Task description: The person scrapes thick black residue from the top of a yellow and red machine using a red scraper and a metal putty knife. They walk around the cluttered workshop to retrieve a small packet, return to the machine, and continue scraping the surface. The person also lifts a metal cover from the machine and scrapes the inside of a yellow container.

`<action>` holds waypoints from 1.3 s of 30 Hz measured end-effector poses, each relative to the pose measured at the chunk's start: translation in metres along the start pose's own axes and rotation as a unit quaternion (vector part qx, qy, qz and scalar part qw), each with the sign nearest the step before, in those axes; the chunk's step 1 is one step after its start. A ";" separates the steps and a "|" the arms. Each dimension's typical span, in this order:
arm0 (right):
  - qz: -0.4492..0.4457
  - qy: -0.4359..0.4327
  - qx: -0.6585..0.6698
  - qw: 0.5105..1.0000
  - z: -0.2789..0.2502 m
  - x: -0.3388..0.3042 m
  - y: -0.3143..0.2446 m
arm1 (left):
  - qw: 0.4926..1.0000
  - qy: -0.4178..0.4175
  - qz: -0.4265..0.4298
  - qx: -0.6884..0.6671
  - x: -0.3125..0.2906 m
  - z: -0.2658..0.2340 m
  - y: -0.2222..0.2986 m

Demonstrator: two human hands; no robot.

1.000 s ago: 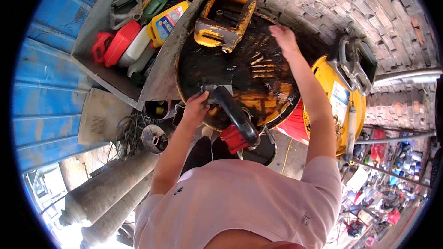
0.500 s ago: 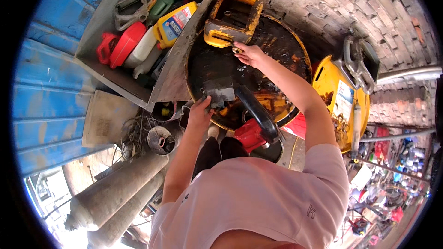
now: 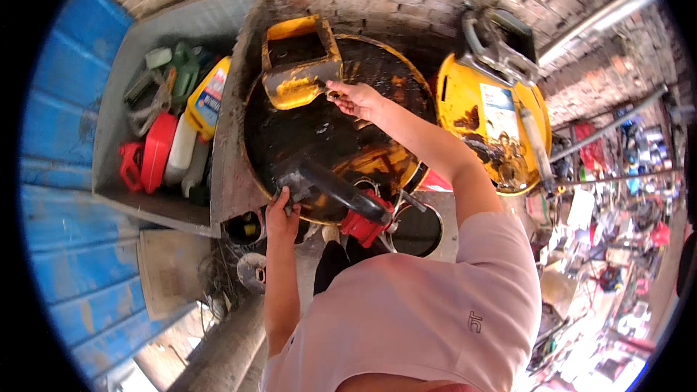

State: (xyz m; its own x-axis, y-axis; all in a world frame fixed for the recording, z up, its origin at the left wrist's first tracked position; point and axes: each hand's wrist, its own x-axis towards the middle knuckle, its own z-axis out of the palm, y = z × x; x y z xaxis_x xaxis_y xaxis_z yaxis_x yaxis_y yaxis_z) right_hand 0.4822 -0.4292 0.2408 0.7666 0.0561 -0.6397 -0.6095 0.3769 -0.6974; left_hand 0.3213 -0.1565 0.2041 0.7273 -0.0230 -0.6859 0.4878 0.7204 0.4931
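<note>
One yellow jug (image 3: pixel 294 92), side already open: right hand (image 3: pixel 354 99) pinches its corner over the drum (image 3: pixel 405 59), left hand (image 3: pixel 282 213) curls by a dark plate (image 3: pixel 296 180), grip unclear.

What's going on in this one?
A person is working bare-handed over an oily round drum. The right hand has its fingers at the corner of a cut-open yellow jug on the drum; whether it grips is unclear. The left hand touches a dark flat piece at the near edge, beside a black tube. More jugs sit in a grey bin to the left.
</note>
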 end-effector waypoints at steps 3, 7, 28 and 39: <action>0.002 0.006 0.045 0.999 -0.015 -0.036 0.001 | 1.000 -0.014 -0.006 0.016 -0.001 0.008 0.002; -0.007 0.010 0.088 0.996 -0.054 -0.068 0.011 | 0.999 0.012 -0.004 0.039 0.003 0.009 0.004; -0.110 0.150 0.166 0.968 -0.123 -0.121 0.042 | 0.996 -0.022 -0.025 0.082 -0.005 0.020 0.007; -0.078 0.132 0.173 0.973 -0.114 -0.080 0.081 | 0.996 -0.007 -0.015 0.087 0.001 0.008 0.006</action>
State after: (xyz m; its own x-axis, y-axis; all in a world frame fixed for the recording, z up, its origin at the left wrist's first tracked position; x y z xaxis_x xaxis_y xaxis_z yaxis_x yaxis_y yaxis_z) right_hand 0.3487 -0.5086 0.1988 0.7374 -0.2491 -0.6279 -0.3507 0.6533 -0.6710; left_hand 0.3290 -0.1582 0.2105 0.7174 -0.0541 -0.6945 0.5853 0.5874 0.5588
